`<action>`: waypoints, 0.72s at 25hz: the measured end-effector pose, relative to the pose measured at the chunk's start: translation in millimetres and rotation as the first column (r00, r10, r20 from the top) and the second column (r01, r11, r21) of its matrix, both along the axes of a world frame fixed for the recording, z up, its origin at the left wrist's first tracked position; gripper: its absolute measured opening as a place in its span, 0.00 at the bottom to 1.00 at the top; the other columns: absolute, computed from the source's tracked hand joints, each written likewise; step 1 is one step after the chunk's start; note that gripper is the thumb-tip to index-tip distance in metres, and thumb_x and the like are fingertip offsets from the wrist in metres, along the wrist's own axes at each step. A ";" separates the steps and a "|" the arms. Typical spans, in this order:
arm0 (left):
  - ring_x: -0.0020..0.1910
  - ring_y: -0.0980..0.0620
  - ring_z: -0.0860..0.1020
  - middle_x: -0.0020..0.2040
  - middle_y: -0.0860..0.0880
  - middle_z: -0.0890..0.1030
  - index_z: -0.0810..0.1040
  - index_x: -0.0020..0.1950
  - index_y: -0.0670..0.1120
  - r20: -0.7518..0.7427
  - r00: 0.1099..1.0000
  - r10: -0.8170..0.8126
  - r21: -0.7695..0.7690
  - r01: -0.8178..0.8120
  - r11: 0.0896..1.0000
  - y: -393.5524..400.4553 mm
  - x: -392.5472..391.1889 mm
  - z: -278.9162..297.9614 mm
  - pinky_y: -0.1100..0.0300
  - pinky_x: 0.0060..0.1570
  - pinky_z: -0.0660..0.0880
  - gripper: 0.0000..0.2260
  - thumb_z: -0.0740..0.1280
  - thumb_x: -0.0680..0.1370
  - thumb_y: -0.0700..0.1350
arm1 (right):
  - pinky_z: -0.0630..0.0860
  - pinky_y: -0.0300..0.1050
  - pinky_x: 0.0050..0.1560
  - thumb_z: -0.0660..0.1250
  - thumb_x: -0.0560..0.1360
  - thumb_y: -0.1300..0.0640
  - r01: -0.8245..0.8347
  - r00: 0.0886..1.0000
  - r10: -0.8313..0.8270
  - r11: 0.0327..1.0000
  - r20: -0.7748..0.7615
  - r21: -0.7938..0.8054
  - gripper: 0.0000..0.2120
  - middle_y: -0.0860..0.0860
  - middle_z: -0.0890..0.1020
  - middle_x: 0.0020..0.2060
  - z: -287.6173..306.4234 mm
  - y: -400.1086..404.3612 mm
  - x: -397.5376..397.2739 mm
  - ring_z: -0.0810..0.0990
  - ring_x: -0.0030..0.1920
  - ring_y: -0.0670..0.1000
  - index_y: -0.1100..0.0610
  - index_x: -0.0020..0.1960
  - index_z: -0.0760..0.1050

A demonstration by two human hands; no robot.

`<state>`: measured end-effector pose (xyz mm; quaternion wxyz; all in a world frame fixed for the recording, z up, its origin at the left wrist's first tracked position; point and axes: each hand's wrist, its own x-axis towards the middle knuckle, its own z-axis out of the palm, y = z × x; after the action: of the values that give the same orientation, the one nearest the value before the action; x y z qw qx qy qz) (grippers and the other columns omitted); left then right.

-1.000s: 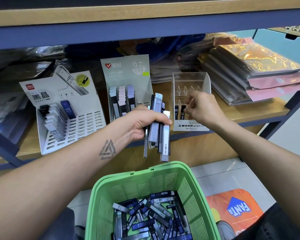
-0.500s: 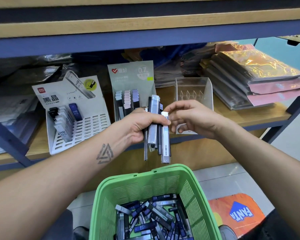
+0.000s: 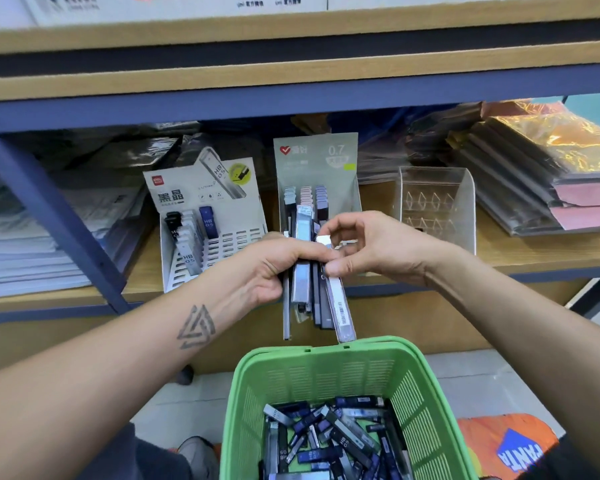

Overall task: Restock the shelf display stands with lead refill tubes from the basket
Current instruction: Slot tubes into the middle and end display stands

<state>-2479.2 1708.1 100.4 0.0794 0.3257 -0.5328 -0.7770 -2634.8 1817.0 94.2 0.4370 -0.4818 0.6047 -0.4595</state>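
My left hand [image 3: 274,268] grips a bundle of lead refill tubes [image 3: 303,271], fingers and thumb curled round it. The tubes hang roughly upright, lower ends just above the rear rim of the green basket [image 3: 312,355]. My right hand [image 3: 371,251] meets the bundle from the right. Its thumb and forefinger pinch the outermost tube [image 3: 340,299], a pale one with a barcode near its lower end, tilted slightly outward at the bottom. The remaining right fingers are loosely curled above the pinch.

The basket sits below both hands. It holds a loose pile of further refill tubes [image 3: 329,441], lying at mixed angles.

On the wooden shelf [image 3: 534,258] behind my hands stand three displays, side by side:
1. White slotted stand [image 3: 229,244], left, partly filled with HB 0.5 tubes.
2. Grey stand marked 0.7 [image 3: 316,161], centre, with three columns of tubes.
3. Clear acrylic stand [image 3: 437,202], right; contents cannot be determined.

Stacked plastic-wrapped packets [image 3: 551,174] lie at the far right.
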 end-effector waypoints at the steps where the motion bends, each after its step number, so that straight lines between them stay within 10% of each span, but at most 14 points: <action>1: 0.40 0.44 0.85 0.50 0.37 0.84 0.80 0.60 0.35 -0.015 1.000 0.001 0.012 -0.001 1.000 -3.1 6.4 0.4 0.51 0.40 0.83 0.26 0.76 0.62 0.34 | 0.80 0.55 0.58 0.79 0.67 0.70 0.008 1.000 -0.008 1.000 -0.014 -0.010 0.23 0.59 0.81 0.52 1.0 -5.1 5.4 0.80 0.47 0.57 0.59 0.59 0.78; 6: 0.39 0.46 0.85 0.44 0.40 0.85 0.82 0.52 0.37 0.010 1.000 0.001 0.014 -0.001 1.000 -21.2 33.1 -0.4 0.50 0.48 0.83 0.09 0.70 0.73 0.32 | 0.84 0.51 0.45 0.75 0.67 0.75 -0.001 0.992 0.000 1.000 0.128 0.009 0.19 0.59 0.82 0.44 2.6 -24.1 19.6 0.84 0.41 0.56 0.63 0.55 0.76; 18: 0.31 0.44 0.83 0.38 0.38 0.82 0.78 0.52 0.36 0.106 0.970 0.220 -0.105 -0.209 0.972 -45.2 36.5 14.3 0.49 0.34 0.83 0.10 0.66 0.73 0.27 | 0.82 0.48 0.44 0.76 0.67 0.74 0.164 0.986 -0.163 0.973 0.022 -0.162 0.20 0.54 0.84 0.41 -0.9 -49.6 29.9 0.83 0.39 0.50 0.60 0.56 0.81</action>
<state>-2442.7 1662.9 114.7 0.1468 0.4221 -0.5340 -0.7177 -2604.9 1767.4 93.3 0.3594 -0.4626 0.6005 -0.5442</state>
